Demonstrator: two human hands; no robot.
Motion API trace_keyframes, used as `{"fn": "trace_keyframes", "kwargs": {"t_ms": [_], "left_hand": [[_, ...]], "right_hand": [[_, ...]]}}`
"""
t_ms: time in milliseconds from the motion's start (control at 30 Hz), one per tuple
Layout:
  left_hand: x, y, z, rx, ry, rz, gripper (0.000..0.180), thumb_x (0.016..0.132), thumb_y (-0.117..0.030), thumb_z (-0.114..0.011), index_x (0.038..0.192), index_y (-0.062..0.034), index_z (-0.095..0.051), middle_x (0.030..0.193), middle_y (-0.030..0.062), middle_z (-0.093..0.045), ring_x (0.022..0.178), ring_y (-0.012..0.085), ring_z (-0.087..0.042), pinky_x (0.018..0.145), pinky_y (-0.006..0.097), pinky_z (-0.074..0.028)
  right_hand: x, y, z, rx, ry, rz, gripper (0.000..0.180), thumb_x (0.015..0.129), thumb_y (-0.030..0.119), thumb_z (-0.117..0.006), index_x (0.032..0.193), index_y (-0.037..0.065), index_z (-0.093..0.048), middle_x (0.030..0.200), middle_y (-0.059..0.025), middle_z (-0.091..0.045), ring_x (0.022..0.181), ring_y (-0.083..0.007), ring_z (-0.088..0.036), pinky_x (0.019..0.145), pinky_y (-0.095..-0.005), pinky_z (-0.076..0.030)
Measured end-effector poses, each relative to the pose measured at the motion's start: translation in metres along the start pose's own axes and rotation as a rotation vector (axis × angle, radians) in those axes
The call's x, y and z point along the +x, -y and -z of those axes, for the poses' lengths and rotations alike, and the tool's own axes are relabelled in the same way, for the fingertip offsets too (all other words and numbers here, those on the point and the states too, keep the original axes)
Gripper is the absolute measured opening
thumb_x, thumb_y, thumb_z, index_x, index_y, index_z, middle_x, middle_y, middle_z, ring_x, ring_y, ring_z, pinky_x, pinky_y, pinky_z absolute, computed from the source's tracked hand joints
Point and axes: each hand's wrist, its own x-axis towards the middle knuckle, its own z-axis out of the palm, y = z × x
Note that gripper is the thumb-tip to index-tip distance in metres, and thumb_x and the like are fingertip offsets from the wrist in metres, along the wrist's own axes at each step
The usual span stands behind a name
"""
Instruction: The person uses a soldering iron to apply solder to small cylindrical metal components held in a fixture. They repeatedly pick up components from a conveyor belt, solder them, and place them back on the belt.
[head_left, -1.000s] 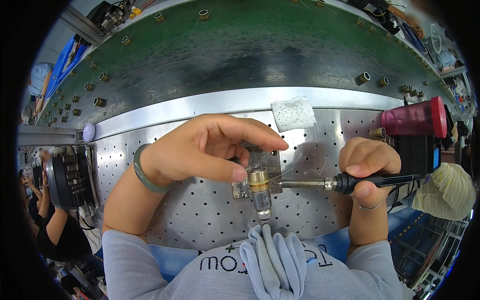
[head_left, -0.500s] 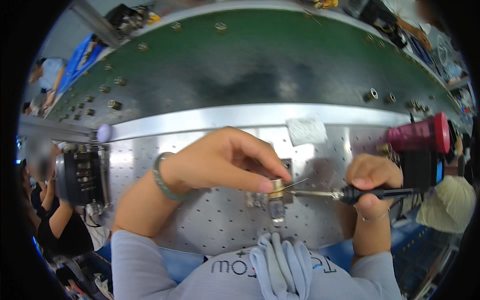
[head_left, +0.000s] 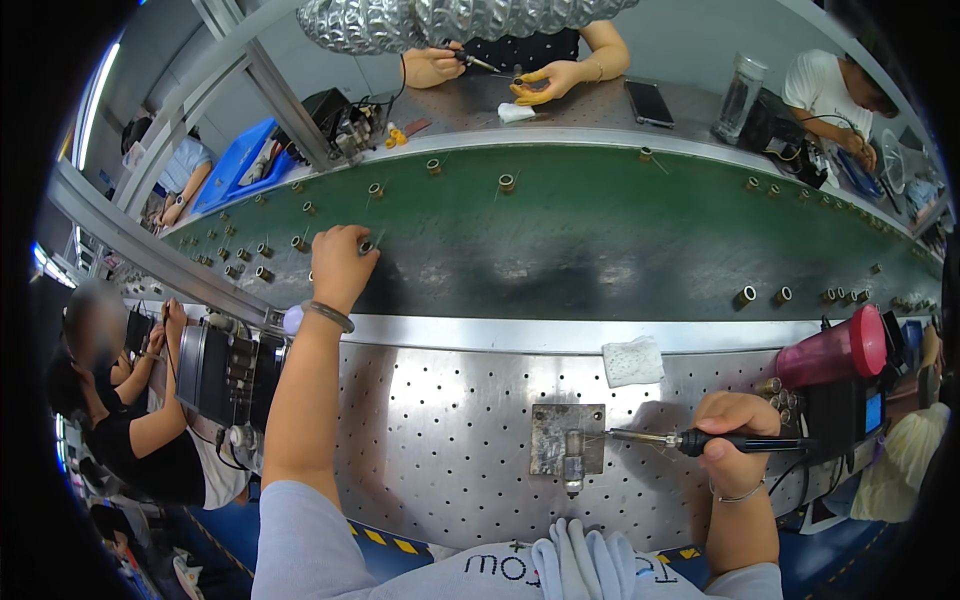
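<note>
My left hand [head_left: 340,262] is stretched far out over the green conveyor belt [head_left: 600,240], fingers closed around a small brass coil part [head_left: 366,246]. My right hand [head_left: 732,438] rests on the perforated metal bench [head_left: 440,430] and grips a black-handled soldering iron [head_left: 700,441], its tip pointing left toward a small metal fixture plate [head_left: 566,440]. A small clamp-like piece sits at the lower edge of that plate.
Several brass coil parts lie scattered along the belt. A white sponge pad [head_left: 633,361] lies near the bench's far edge. A pink cup [head_left: 832,349] and a black soldering station [head_left: 850,415] stand at right. Other people work at left and across the belt.
My left hand has left the fixture and reached out onto the green belt to a coil part. My right hand keeps the soldering iron near the fixture. The view has tilted upward.
</note>
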Motion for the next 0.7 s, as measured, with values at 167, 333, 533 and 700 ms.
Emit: {"fn": "trace_keyframes", "kwargs": {"t_ms": [167,333,533,700], "left_hand": [[-0.014,-0.079,0.017,-0.234,-0.080,-0.211,0.031,0.068,-0.012,-0.075,0.097,-0.0051,-0.068,0.098,0.0107,-0.059,0.093,0.0309,-0.053,0.083,0.038,-0.043],[-0.023,-0.197,0.005,-0.643,0.220,-0.501,0.023,0.071,-0.011,-0.073,0.093,-0.0087,-0.069,0.098,0.0072,-0.061,0.096,0.0266,-0.056,0.084,0.035,-0.044],[0.010,-0.349,-0.043,-0.825,0.451,-0.864,0.044,0.075,-0.007,-0.070,0.118,-0.0103,-0.060,0.101,0.0103,-0.056,0.087,0.0246,-0.058,0.075,0.033,-0.049],[0.020,-0.398,-0.072,-0.728,0.420,-1.045,0.025,0.073,-0.012,-0.071,0.098,-0.0101,-0.068,0.098,0.0093,-0.057,0.093,0.0287,-0.056,0.081,0.038,-0.046]], "right_hand": [[0.001,0.005,0.005,-0.074,-0.004,0.072,0.019,0.075,0.011,-0.074,0.081,-0.001,-0.060,0.066,-0.0070,-0.056,0.052,-0.0146,-0.050,0.049,-0.0254,-0.038],[0.002,0.011,0.010,0.034,-0.035,0.122,0.013,0.073,-0.003,-0.070,0.084,-0.004,-0.064,0.076,-0.0114,-0.063,0.066,-0.0172,-0.057,0.061,-0.0280,-0.044],[-0.008,0.028,0.021,0.074,-0.137,0.287,0.016,0.074,0.002,-0.073,0.084,-0.003,-0.063,0.075,-0.0108,-0.063,0.065,-0.0191,-0.057,0.059,-0.0287,-0.044],[-0.005,0.030,0.014,0.124,-0.205,0.315,0.018,0.074,0.007,-0.075,0.083,-0.002,-0.063,0.074,-0.0106,-0.062,0.064,-0.0199,-0.057,0.058,-0.0292,-0.044]]}}
